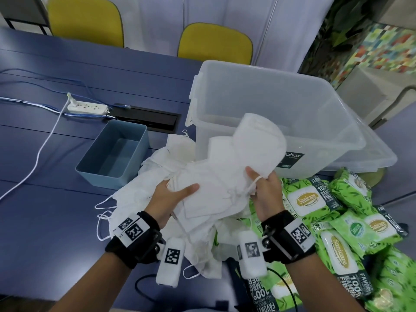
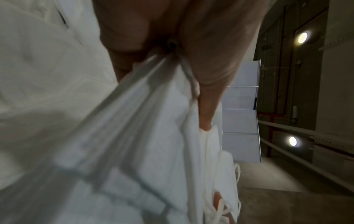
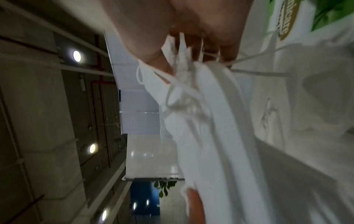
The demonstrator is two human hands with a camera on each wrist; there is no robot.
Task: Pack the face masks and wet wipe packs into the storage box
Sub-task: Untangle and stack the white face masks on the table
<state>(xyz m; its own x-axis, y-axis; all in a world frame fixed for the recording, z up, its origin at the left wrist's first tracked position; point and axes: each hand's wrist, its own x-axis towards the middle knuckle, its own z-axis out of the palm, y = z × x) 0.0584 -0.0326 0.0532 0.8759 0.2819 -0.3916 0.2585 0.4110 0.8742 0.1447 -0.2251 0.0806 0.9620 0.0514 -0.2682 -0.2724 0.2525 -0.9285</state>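
Both hands hold up a thick bunch of white face masks (image 1: 227, 167) just in front of the clear storage box (image 1: 337, 122). My left hand (image 1: 173, 194) grips the bunch's left end, thumb on top. My right hand (image 1: 262, 188) grips its right end, with ear loops tangled round the fingers. More loose masks (image 1: 157, 158) lie heaped on the table beneath. Green wet wipe packs (image 1: 351, 224) are piled at the right. In the left wrist view the masks (image 2: 153, 136) fan out under my thumb. In the right wrist view my fingers pinch masks (image 3: 210, 121) and straps.
A small blue open bin (image 1: 112, 156) stands left of the mask heap. A white power strip (image 1: 87, 108) with cables lies on the blue table (image 1: 45, 210), beside a black cable hatch (image 1: 146, 119). Two yellow chairs (image 1: 213, 43) stand behind the table.
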